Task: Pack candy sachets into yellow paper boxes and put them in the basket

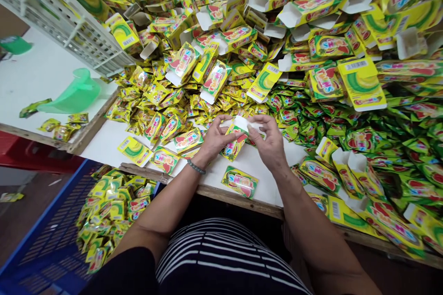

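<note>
Between my two hands is a small yellow and green candy box (232, 147) with a white end flap (241, 122) up. Wearing a beaded bracelet, my left hand (221, 137) grips the box from its left side. The thumb and fingers of my right hand (265, 137) pinch the flap end. Just below, a flat candy box (239, 181) lies on the white tabletop near the edge. Several more boxes (188, 140) lie left of my left hand. Beyond my fingers spreads a heap of yellow-wrapped candies (204, 109); green-wrapped candies (321, 120) are piled to the right.
Many candy boxes, several with open flaps, are heaped at the back (238, 37) and right. A white plastic crate (69, 18) leans at left beside a green scoop (71, 94). Below the wooden table edge (145, 171) stands a blue basket (44, 235) holding packed boxes (110, 207).
</note>
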The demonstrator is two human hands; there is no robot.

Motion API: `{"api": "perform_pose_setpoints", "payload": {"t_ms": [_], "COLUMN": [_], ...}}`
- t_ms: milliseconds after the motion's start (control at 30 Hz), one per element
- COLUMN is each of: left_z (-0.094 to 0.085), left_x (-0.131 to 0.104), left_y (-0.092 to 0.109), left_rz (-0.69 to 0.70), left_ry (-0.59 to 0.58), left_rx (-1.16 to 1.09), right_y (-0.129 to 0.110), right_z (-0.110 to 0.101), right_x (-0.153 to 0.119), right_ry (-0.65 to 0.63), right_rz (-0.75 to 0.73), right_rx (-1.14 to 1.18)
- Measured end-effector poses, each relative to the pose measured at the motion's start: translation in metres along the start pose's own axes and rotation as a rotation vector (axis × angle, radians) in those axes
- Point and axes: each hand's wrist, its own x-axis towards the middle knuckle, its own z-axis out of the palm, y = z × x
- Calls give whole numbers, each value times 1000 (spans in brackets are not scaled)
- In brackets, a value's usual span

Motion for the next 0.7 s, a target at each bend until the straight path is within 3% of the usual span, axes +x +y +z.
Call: {"api": "perform_pose_setpoints", "payload": {"t_ms": [67, 133, 367, 567, 700], "left_z": [2, 2, -2, 0, 0], "left_x": [0, 0, 2, -2, -4], "left_y": [2, 2, -9, -6, -4], "left_rz": [64, 120, 168, 174, 191], "left_ry": [44, 60, -37, -108, -151], "left_rx": [-47, -73, -24, 54, 206], "right_y": [3, 6, 6, 9, 13], "right_z": [2, 5, 11, 12, 9], "right_x": [2, 4, 1, 5, 5], "right_ry": [35, -42, -155, 60, 53], "right_rz": [7, 63, 175, 206, 195], "right_rx": [88, 201, 259, 287, 233]}}
